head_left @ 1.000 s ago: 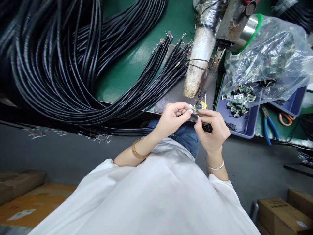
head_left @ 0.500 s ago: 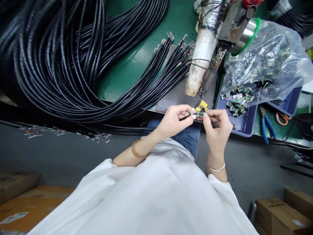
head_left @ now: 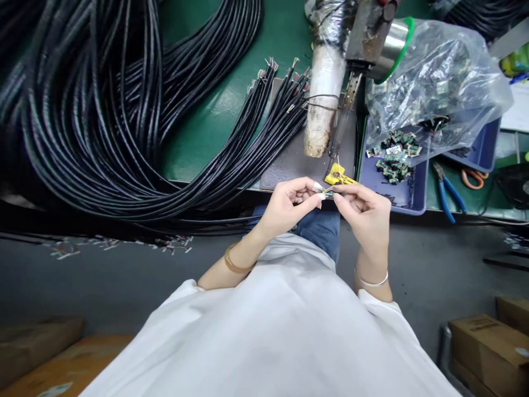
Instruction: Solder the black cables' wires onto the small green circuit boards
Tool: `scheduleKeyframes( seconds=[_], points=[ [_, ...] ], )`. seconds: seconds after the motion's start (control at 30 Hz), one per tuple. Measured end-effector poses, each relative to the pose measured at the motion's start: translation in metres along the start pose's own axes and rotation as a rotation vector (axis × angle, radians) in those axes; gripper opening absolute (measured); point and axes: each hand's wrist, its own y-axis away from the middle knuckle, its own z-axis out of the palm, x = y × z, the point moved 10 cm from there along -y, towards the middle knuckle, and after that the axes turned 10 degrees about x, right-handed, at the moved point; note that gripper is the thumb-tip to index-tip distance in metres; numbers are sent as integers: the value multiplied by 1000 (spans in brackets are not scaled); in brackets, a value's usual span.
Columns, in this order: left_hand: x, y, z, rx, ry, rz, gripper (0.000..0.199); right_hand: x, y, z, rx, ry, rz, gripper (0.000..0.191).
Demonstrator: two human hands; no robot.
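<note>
At the front edge of the green surface (head_left: 198,144), the left hand (head_left: 286,207) and the right hand (head_left: 366,214) each have a fingertip grip closed on thin light-coloured wires (head_left: 328,191), near a yellow plastic piece (head_left: 335,175) and left of a blue-purple rectangular tray (head_left: 419,190).

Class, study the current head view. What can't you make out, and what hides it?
- Head view: the joining ends of the thin wires, too small and covered by the fingertips of the left hand and right hand.
- Head view: the clear bag's contents, behind creases and glare.
- Head view: the cardboard box's print, blurred.
</note>
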Motion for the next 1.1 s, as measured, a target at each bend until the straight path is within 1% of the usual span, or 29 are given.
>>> scheduleKeyframes(
  seconds=[0.1,0.23,0.37,0.43,0.57,0.6,0.63,0.67,0.73,0.8,0.83,0.87,0.9,0.93,0.97,1.03,1.07,1.1],
  points=[
    [-3,2,-2,-2,-3,14,13,6,0,8,-29,-73,26,10],
    [-5,3,-3,-9,-17,22,12,14,-1,10,-35,-86,40,11],
    [-4,4,-2,-25,-16,18,11,20,-1,12,-79,-118,74,10],
    [-4,4,0,-42,-19,15,11,14,0,10,-77,-75,7,10],
    [-7,5,4,-57,-30,-2,12,-16,7,3,-24,136,-312,10],
    [-8,5,4,-59,-35,-8,12,-21,9,2,-21,169,-365,11],
    [-9,5,5,-66,-42,-16,13,-23,9,2,-23,184,-382,11],
    [-9,5,6,-79,-50,-24,13,-20,8,1,-34,176,-358,11],
    [-8,6,8,-125,-63,-39,13,-7,3,3,-110,101,-218,9],
    [-4,8,12,-199,-88,-43,13,9,3,13,-263,-3,-43,9],
    [-2,10,15,-238,-112,-36,13,14,5,18,-337,-45,22,11],
    [1,11,17,-269,-146,-20,13,16,6,21,-380,-73,63,14],
    [4,11,18,-276,-180,3,12,16,6,19,-368,-80,79,15],
    [8,11,17,-251,-205,34,11,15,4,13,-296,-69,71,15],
    [11,9,15,-197,-220,64,9,11,2,3,-182,-42,41,14],
    [16,7,6,-40,-209,108,8,-1,2,-18,59,49,-74,17],
    [16,6,2,26,-195,117,8,-9,6,-24,141,105,-151,20],
    [16,6,0,75,-185,121,9,-16,10,-25,178,161,-233,22]
  ],
)
